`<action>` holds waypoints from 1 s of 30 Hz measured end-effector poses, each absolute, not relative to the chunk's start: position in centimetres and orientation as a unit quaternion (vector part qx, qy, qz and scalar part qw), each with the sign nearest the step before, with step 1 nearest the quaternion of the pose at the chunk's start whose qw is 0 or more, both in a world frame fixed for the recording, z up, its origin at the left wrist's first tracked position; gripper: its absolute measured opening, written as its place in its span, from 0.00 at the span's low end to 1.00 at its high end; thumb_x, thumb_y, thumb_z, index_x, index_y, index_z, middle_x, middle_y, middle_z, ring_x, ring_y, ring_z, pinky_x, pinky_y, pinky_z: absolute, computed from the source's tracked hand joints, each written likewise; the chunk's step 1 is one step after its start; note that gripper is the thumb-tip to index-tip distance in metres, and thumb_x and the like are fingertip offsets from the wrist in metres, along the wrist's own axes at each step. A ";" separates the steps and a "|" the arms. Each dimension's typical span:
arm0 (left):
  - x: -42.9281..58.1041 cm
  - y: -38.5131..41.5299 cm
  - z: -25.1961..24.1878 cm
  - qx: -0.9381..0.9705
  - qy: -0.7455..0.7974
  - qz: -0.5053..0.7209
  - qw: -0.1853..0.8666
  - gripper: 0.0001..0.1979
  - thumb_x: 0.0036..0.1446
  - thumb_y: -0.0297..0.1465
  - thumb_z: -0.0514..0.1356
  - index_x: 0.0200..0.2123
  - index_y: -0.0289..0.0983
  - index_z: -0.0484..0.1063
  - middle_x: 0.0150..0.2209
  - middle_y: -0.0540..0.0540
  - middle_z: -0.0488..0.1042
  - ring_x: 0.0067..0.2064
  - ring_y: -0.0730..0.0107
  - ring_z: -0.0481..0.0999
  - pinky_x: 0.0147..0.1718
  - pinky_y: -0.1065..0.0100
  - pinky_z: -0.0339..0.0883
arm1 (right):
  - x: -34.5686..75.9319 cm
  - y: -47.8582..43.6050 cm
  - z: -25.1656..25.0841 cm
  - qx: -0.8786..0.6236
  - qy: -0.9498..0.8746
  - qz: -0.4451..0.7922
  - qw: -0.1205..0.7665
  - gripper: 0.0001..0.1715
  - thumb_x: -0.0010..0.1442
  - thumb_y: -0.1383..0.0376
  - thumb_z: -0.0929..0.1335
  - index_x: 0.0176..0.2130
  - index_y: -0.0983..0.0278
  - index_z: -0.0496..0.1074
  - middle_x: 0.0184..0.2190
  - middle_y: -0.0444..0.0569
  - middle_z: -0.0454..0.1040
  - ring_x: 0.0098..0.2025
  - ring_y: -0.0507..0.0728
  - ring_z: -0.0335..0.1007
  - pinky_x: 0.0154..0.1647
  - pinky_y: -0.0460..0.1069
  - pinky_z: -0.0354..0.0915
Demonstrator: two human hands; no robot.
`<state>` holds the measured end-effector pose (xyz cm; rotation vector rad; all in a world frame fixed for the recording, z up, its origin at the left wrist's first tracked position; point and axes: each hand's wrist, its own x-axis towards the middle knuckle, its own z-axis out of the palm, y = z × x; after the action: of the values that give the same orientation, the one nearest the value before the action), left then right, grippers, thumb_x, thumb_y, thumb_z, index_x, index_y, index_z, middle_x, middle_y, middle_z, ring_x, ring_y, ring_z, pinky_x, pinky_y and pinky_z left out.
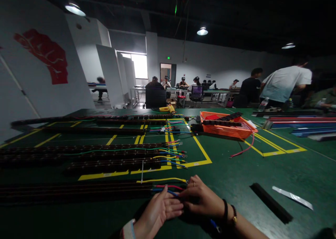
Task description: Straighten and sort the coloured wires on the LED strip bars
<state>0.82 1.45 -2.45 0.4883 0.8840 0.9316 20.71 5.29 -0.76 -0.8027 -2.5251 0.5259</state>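
Note:
My left hand [162, 207] is palm up with its fingers stretched out, beside the ends of a red wire [173, 186] and a blue wire [168, 191]. Above it, my right hand [202, 198] has its fingers curled together at the tips of these wires; what lies inside the pinch is hidden. Both wires come out of a long dark sleeved wire bundle [78, 191] lying along the near left of the table. A yellow wire [162, 180] with a ring terminal runs just beyond my right fingers. A blue-ended piece [215, 225] lies below my right wrist.
More wire bundles [78, 149] lie across the green table [225, 183], marked with yellow tape. An orange basket [223, 130] holds dark strips. A yellow heat gun [169, 108] stands behind. At right lie a black strip [271, 202] and a white strip [292, 197]. People work farther off.

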 end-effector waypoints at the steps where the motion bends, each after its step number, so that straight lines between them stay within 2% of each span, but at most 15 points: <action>1: 1.0 1.3 -2.3 0.246 0.420 0.415 0.769 0.21 0.56 0.46 0.55 0.33 0.30 0.70 0.30 0.35 0.78 0.33 0.59 0.79 0.38 0.60 0.70 | 20.7 5.3 -0.7 -0.290 -0.911 0.190 0.224 0.14 0.56 0.62 0.67 0.44 0.57 0.74 0.30 0.46 0.73 0.37 0.54 0.62 0.42 0.51 0.53; 4: 1.5 0.6 -2.2 0.342 0.426 0.369 0.752 0.30 0.53 0.54 0.51 0.31 0.28 0.71 0.29 0.32 0.78 0.29 0.59 0.79 0.31 0.62 0.70 | 20.8 5.3 -0.4 -0.290 -0.912 0.184 0.226 0.15 0.58 0.64 0.65 0.45 0.58 0.74 0.31 0.48 0.73 0.37 0.54 0.62 0.41 0.51 0.53; 8: 1.8 0.0 -2.6 0.418 0.404 0.346 0.737 0.33 0.50 0.57 0.50 0.25 0.30 0.70 0.24 0.33 0.77 0.24 0.62 0.77 0.25 0.66 0.67 | 20.7 5.1 -0.6 -0.280 -0.927 0.154 0.199 0.16 0.60 0.66 0.63 0.47 0.58 0.72 0.31 0.49 0.73 0.37 0.55 0.62 0.41 0.51 0.53; 21: 1.6 0.1 -2.3 0.412 0.391 0.331 0.754 0.30 0.52 0.56 0.50 0.24 0.32 0.70 0.25 0.35 0.77 0.25 0.62 0.77 0.25 0.66 0.66 | 20.3 4.6 -1.0 -0.248 -0.951 0.089 0.159 0.14 0.64 0.60 0.61 0.44 0.54 0.73 0.32 0.49 0.74 0.39 0.57 0.64 0.40 0.53 0.52; 26: 1.4 0.0 -2.3 0.406 0.384 0.333 0.760 0.30 0.53 0.54 0.50 0.24 0.32 0.70 0.25 0.36 0.77 0.25 0.62 0.77 0.26 0.65 0.66 | 20.4 5.0 -1.8 -0.330 -0.903 0.135 0.238 0.13 0.62 0.55 0.63 0.42 0.55 0.75 0.33 0.49 0.71 0.37 0.57 0.63 0.41 0.54 0.56; 30: 1.3 -0.1 -2.0 0.428 0.376 0.316 0.758 0.30 0.54 0.54 0.48 0.22 0.32 0.70 0.24 0.36 0.77 0.26 0.61 0.77 0.27 0.64 0.66 | 20.3 5.6 -2.6 -0.418 -0.837 0.165 0.312 0.19 0.60 0.51 0.64 0.46 0.56 0.72 0.42 0.51 0.69 0.45 0.59 0.63 0.48 0.56 0.59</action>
<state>1.34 -0.06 -2.04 0.9330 0.8197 0.6876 20.30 5.61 -2.59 -1.1028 -2.2089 0.4365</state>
